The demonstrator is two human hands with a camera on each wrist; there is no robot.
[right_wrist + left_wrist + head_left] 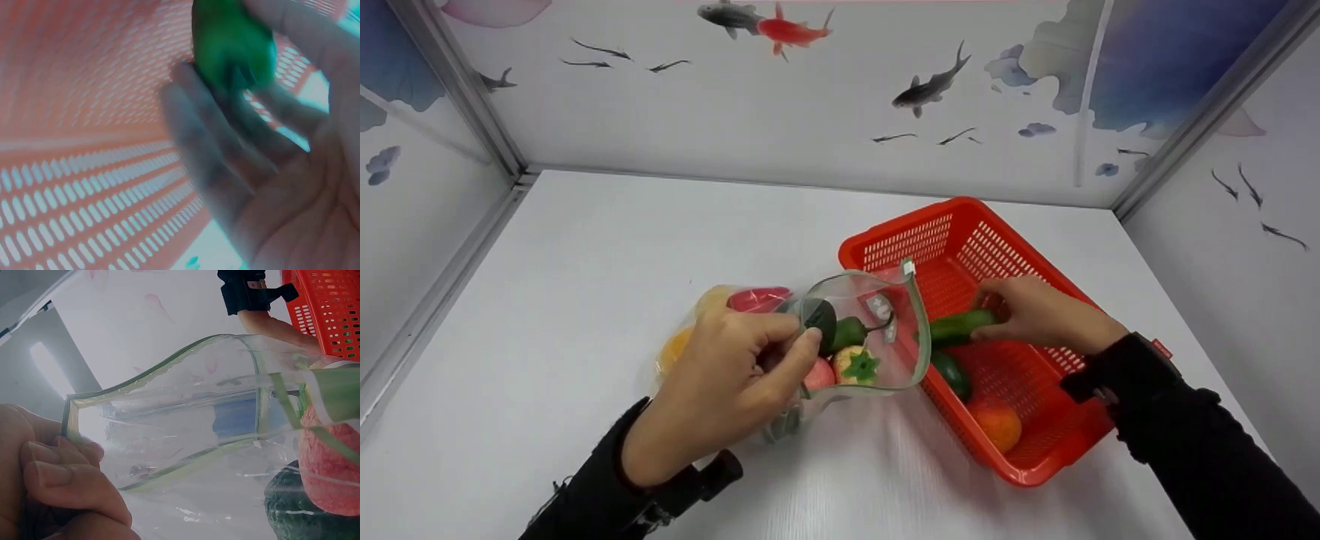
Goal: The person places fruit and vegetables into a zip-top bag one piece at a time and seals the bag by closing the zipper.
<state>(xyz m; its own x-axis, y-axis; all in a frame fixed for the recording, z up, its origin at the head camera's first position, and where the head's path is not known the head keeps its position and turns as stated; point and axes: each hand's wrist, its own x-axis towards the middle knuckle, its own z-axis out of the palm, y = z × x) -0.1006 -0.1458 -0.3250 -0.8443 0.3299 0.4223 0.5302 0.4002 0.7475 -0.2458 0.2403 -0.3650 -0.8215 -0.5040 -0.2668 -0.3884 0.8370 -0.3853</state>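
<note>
My left hand (735, 375) pinches the rim of a clear bag (919, 360) with a green edge, its mouth spread wide toward the basket. Inside the bag lie a green pepper (850, 335), a dark green piece (823, 324), a pinkish fruit (819, 375) and a pale fruit with a green leafy top (855, 365). In the left wrist view, the curled fingers (73, 478) are at the bag's corner. My right hand (1027, 311) grips a long green vegetable (960, 328) over the red basket (1035, 474), close to the bag's mouth. The right wrist view shows its rounded end.
In the basket are a dark green vegetable (951, 375) and an orange fruit (996, 424). Left of the bag's mouth, yellow (676, 349) and red (760, 299) pieces show behind clear plastic. Printed panels (810, 112) enclose the white table (585, 247) at the back and sides.
</note>
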